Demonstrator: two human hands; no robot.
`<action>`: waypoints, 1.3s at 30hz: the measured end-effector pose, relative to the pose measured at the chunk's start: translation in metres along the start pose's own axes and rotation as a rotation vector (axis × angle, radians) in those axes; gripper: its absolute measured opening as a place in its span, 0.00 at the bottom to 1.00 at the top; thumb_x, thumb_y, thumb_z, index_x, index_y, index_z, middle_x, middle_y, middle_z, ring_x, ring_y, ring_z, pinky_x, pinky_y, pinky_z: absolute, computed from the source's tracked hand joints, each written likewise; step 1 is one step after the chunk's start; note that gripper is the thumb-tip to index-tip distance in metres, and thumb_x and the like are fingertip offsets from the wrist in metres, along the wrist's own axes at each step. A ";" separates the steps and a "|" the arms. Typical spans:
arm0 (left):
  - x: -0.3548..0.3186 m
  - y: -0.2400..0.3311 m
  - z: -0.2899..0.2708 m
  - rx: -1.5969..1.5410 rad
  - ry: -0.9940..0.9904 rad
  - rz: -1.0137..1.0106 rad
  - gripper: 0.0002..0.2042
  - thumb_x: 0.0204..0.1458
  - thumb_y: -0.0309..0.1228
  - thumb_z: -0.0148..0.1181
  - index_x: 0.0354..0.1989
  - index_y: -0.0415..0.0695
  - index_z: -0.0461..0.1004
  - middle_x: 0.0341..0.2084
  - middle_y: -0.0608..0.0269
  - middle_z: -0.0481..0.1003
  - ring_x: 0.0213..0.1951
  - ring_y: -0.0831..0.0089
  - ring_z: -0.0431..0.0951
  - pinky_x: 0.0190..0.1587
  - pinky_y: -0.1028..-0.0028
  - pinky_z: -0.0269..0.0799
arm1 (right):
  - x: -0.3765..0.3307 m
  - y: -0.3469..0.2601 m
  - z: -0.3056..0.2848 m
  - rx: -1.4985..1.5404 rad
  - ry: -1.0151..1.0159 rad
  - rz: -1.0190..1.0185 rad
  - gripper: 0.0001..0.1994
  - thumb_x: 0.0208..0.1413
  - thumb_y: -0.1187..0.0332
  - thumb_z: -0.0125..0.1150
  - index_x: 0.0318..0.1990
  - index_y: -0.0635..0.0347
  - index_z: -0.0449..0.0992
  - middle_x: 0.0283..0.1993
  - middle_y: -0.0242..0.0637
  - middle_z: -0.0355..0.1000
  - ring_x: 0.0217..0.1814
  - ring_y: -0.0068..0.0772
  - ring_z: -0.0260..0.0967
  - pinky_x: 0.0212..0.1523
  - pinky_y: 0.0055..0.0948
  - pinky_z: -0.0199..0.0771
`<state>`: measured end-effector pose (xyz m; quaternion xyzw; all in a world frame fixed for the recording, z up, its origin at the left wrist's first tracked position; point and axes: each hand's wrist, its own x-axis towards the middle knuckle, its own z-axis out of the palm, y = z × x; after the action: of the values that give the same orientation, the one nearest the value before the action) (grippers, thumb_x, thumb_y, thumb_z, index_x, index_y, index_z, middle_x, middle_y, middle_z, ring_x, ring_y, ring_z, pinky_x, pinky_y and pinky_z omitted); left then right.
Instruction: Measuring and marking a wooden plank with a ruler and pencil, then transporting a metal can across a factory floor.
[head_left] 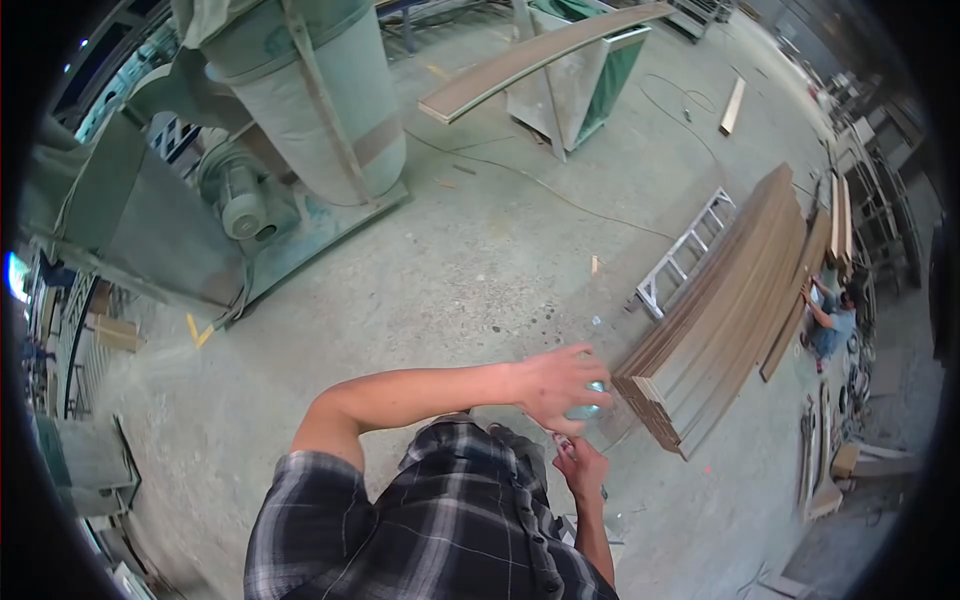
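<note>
My left hand (552,388) reaches across from the left with its fingers bent round a shiny, pale-blue see-through object (590,402); most of it is covered, so its kind is unclear. Just below, my right hand (582,468) is closed, thumb and fingers together near the underside of the left hand. Something small shows at its fingertips, too small to name. Close by on the right lies a large stack of long brown boards (715,330), its near end beside my left fingers.
An aluminium ladder (688,250) lies along the stack. Beyond it, a long curved board (540,62) rests on a stand (560,105). A dust collector with a motor (243,212) stands at left. A cable (560,195) crosses the floor. Another person (832,325) crouches at right.
</note>
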<state>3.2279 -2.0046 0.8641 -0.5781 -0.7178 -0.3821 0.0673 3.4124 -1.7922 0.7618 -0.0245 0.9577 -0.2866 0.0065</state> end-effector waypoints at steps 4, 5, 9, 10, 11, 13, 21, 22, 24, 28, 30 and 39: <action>-0.024 0.000 -0.017 -0.014 -0.041 -0.090 0.22 0.43 0.42 0.65 0.46 0.45 0.77 0.47 0.51 0.73 0.50 0.54 0.75 0.61 0.53 0.67 | 0.006 -0.030 0.014 -0.044 -0.055 -0.029 0.17 0.47 0.58 0.74 0.43 0.49 0.79 0.37 0.36 0.80 0.34 0.46 0.79 0.32 0.42 0.76; -0.027 0.002 -0.018 -0.001 0.009 -0.113 0.22 0.42 0.41 0.65 0.46 0.45 0.77 0.47 0.50 0.74 0.50 0.53 0.75 0.60 0.54 0.69 | 0.005 -0.034 0.018 -0.044 -0.052 -0.040 0.16 0.47 0.57 0.73 0.43 0.49 0.79 0.37 0.36 0.80 0.34 0.46 0.79 0.31 0.42 0.76; -0.033 0.011 -0.024 0.037 0.167 -0.181 0.21 0.39 0.36 0.67 0.45 0.44 0.78 0.47 0.50 0.75 0.50 0.50 0.76 0.58 0.55 0.72 | 0.007 -0.043 0.026 -0.055 -0.047 -0.047 0.17 0.50 0.54 0.71 0.44 0.48 0.78 0.36 0.36 0.78 0.33 0.46 0.78 0.31 0.43 0.76; -0.032 0.015 -0.023 0.033 0.152 -0.154 0.21 0.39 0.36 0.67 0.45 0.44 0.78 0.47 0.50 0.75 0.50 0.50 0.76 0.58 0.55 0.72 | 0.007 -0.044 0.024 -0.052 -0.021 -0.031 0.17 0.50 0.54 0.71 0.44 0.48 0.78 0.36 0.36 0.78 0.33 0.46 0.78 0.31 0.43 0.76; -0.032 0.018 -0.022 0.070 0.201 -0.201 0.22 0.38 0.35 0.67 0.45 0.44 0.78 0.47 0.51 0.75 0.49 0.51 0.76 0.57 0.56 0.73 | 0.007 -0.047 0.021 -0.069 -0.061 -0.022 0.17 0.51 0.54 0.70 0.44 0.48 0.77 0.37 0.36 0.78 0.33 0.47 0.78 0.31 0.44 0.76; -0.031 0.022 -0.019 0.110 0.237 -0.227 0.22 0.38 0.35 0.67 0.45 0.44 0.78 0.46 0.52 0.75 0.48 0.51 0.77 0.56 0.56 0.74 | 0.007 -0.048 0.015 -0.079 -0.077 -0.005 0.17 0.51 0.53 0.69 0.45 0.47 0.77 0.37 0.36 0.78 0.33 0.47 0.78 0.31 0.44 0.76; -0.006 0.030 0.004 0.031 0.305 -0.324 0.20 0.37 0.32 0.69 0.42 0.44 0.78 0.41 0.55 0.77 0.42 0.54 0.78 0.50 0.58 0.75 | -0.005 -0.036 0.003 -0.149 -0.035 0.048 0.16 0.51 0.51 0.69 0.40 0.49 0.77 0.33 0.35 0.78 0.31 0.48 0.78 0.28 0.45 0.75; -0.001 0.033 0.007 0.028 0.296 -0.315 0.20 0.37 0.32 0.69 0.42 0.44 0.78 0.41 0.55 0.77 0.42 0.54 0.78 0.50 0.58 0.75 | -0.006 -0.036 0.001 -0.145 -0.027 0.057 0.16 0.51 0.51 0.69 0.40 0.49 0.77 0.33 0.35 0.78 0.31 0.48 0.78 0.28 0.45 0.75; 0.006 0.039 0.012 0.102 0.402 -0.316 0.20 0.37 0.32 0.69 0.42 0.43 0.78 0.41 0.55 0.77 0.42 0.54 0.78 0.49 0.58 0.74 | -0.005 -0.038 -0.002 -0.121 0.037 0.036 0.16 0.51 0.51 0.69 0.40 0.48 0.76 0.33 0.34 0.78 0.31 0.48 0.78 0.28 0.46 0.75; 0.013 0.039 0.022 0.125 0.392 -0.335 0.20 0.37 0.32 0.69 0.43 0.44 0.78 0.42 0.56 0.77 0.43 0.54 0.78 0.50 0.58 0.74 | -0.008 -0.037 -0.008 -0.110 0.037 0.062 0.15 0.52 0.51 0.69 0.39 0.48 0.76 0.33 0.35 0.77 0.30 0.49 0.77 0.27 0.46 0.74; 0.015 0.040 0.022 0.127 0.297 -0.305 0.20 0.38 0.32 0.69 0.43 0.44 0.78 0.43 0.56 0.77 0.44 0.55 0.78 0.50 0.58 0.74 | -0.012 -0.033 -0.011 -0.127 0.019 0.087 0.15 0.52 0.51 0.68 0.39 0.46 0.76 0.32 0.35 0.77 0.30 0.49 0.77 0.27 0.46 0.74; 0.012 0.041 0.016 0.103 0.259 -0.241 0.20 0.38 0.32 0.69 0.44 0.44 0.78 0.43 0.55 0.76 0.44 0.55 0.78 0.51 0.59 0.74 | -0.013 -0.028 -0.017 -0.040 -0.005 0.058 0.14 0.53 0.51 0.68 0.38 0.47 0.77 0.32 0.35 0.78 0.31 0.48 0.78 0.28 0.47 0.74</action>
<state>3.2654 -1.9836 0.8780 -0.4297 -0.7857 -0.4216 0.1423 3.4261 -1.8055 0.7910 0.0027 0.9636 -0.2669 0.0166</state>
